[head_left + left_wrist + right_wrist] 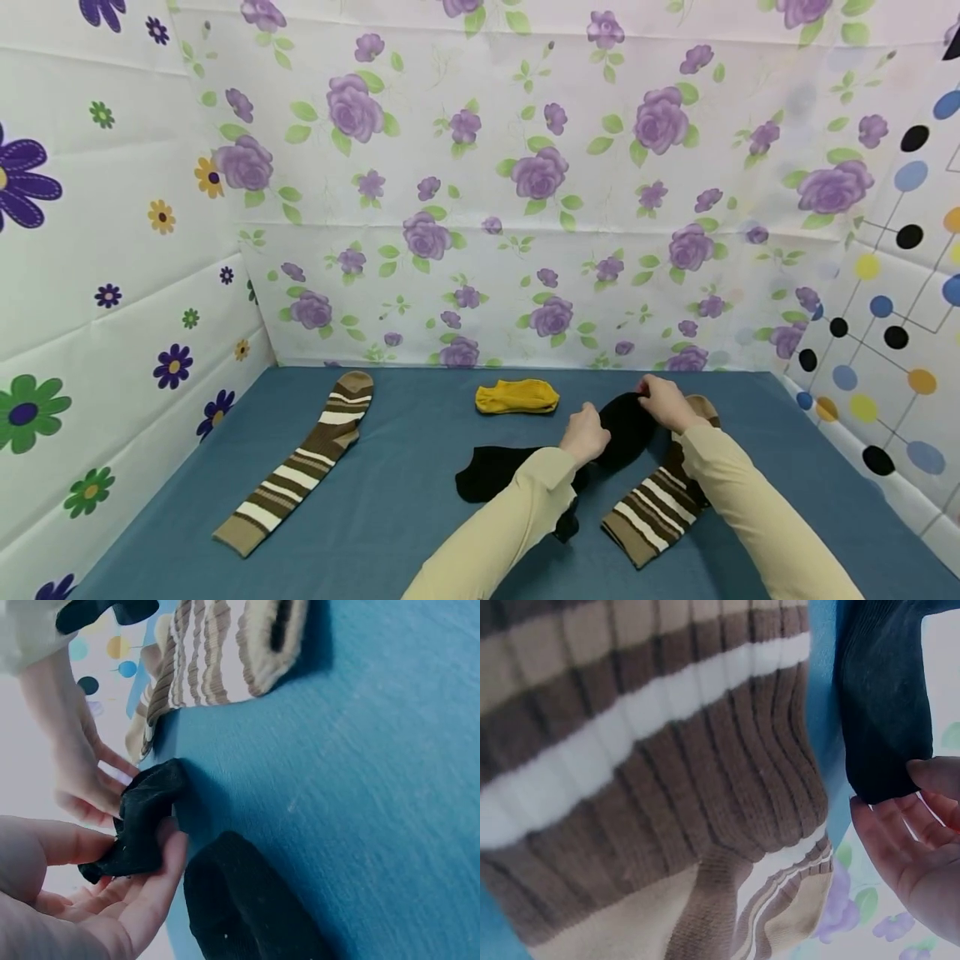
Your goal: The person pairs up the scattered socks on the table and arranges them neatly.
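A black sock [627, 432] is stretched between my two hands above the blue surface. My left hand [587, 433] pinches one part between thumb and fingers; the left wrist view shows this sock [142, 825] bunched there. At its far end, my right hand [666, 402] grips the rounded tip, with thumb and fingers [889, 836] on the edge in the right wrist view. Another black sock [491, 471] lies to the left, partly hidden by my left sleeve. Under my right forearm is a brown, white and tan striped sock [656, 512].
A second striped sock [300, 471] lies stretched diagonally on the left of the blue cloth [375, 542]. Folded yellow socks [517, 397] are near the back edge. Flower-patterned sheeting [465, 208] rises behind, with patterned walls at both sides.
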Available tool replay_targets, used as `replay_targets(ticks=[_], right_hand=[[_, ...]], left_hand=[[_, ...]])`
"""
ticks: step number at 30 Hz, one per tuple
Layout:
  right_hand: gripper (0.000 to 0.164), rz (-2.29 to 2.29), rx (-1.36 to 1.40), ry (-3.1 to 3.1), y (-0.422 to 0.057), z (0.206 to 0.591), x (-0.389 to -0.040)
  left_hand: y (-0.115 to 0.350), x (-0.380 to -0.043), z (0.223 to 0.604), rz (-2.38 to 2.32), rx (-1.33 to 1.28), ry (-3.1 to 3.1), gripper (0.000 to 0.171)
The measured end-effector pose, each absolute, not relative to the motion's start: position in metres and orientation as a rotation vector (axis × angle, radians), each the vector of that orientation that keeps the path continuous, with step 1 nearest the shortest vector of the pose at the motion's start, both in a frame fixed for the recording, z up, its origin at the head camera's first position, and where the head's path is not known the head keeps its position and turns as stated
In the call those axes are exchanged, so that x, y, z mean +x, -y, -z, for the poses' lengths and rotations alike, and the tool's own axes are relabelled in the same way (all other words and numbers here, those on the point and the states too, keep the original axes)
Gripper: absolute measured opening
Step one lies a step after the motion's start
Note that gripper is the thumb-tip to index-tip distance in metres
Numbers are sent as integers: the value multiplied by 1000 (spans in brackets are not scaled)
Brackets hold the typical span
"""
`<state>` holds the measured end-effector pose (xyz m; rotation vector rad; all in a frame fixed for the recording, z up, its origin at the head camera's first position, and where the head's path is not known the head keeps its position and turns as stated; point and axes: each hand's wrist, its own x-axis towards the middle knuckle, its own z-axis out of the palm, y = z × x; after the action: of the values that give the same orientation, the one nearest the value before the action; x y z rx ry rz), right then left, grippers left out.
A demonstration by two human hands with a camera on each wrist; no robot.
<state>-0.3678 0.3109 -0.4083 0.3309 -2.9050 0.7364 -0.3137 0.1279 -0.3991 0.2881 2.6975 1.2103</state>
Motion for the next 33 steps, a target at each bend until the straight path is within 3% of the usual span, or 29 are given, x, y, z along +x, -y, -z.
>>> replay_targets(ticks=[9, 33], right_hand=[[9, -794, 352, 2851, -320, 410, -369], [17, -1037, 383, 2783, -308, 406, -350]], left_hand=[[-114, -317, 404, -1388, 363, -2647, 12], [-82, -327, 398, -1378, 390, -2720, 22]])
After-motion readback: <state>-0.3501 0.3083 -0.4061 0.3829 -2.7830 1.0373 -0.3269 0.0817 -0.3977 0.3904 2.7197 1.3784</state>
